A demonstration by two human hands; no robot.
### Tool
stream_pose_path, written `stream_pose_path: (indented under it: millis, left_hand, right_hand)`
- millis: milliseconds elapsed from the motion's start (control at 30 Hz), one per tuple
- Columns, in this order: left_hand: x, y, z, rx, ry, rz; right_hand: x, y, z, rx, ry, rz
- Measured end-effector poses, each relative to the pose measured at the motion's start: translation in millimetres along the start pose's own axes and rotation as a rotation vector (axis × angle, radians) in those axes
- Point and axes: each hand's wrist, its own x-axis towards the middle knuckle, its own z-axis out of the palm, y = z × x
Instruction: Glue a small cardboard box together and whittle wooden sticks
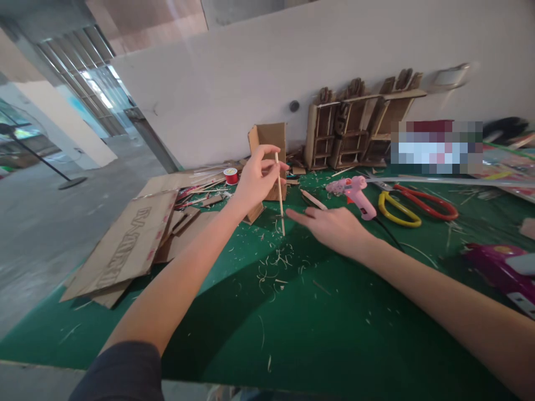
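Observation:
My left hand (258,179) pinches a thin wooden stick (280,207) near its top and holds it upright, its lower end close to the green mat (317,328). My right hand (332,225) lies low over the mat just right of the stick, fingers stretched out toward it, holding nothing. A short pointed wooden piece (313,199) lies just beyond its fingertips. Pale wood shavings (273,267) are scattered on the mat below the stick.
A pink glue gun (355,195) and red-and-yellow scissors (412,209) lie right of my hands. Flat cardboard sheets (125,245) cover the left. A small cardboard box (270,142), red thread spool (230,175) and cardboard models (355,125) stand by the wall. A purple object (501,270) sits far right.

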Motion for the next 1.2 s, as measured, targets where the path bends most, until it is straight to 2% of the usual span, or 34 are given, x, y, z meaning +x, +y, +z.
stream_pose_path:
  millis: [100,133,267,300,467,633,833,1033,1200]
  left_hand:
    - [0,0,3,-0.019,0.004,-0.013]
    - [0,0,4,-0.030,0.009,-0.016]
    - [0,-5,5,-0.064,0.024,-0.025]
    - [1,-6,5,-0.067,0.025,-0.024]
    - [2,-11,5,-0.071,0.023,-0.008]
    - [2,-7,6,-0.122,0.022,0.006]
    - [1,9,5,-0.108,0.007,-0.025]
    - [2,2,2,-0.085,-0.006,-0.036]
    - [1,-2,3,-0.051,0.010,-0.006]
  right_hand:
    - [-1,3,-2,-0.038,0.095,0.141]
    - [-2,3,-2,-0.041,0.090,0.131]
    - [-3,-3,0,-0.020,-0.015,-0.062]
    - [-3,-4,0,-0.022,-0.008,-0.064]
    - [-2,2,1,-0.070,0.110,0.139]
    - [-3,-1,-2,-0.075,0.041,-0.015]
    - [-5,7,1,-0.116,0.167,0.124]
    - [-2,-4,5,-0.050,0.003,-0.044]
    - [0,2,2,-0.078,0.126,0.155]
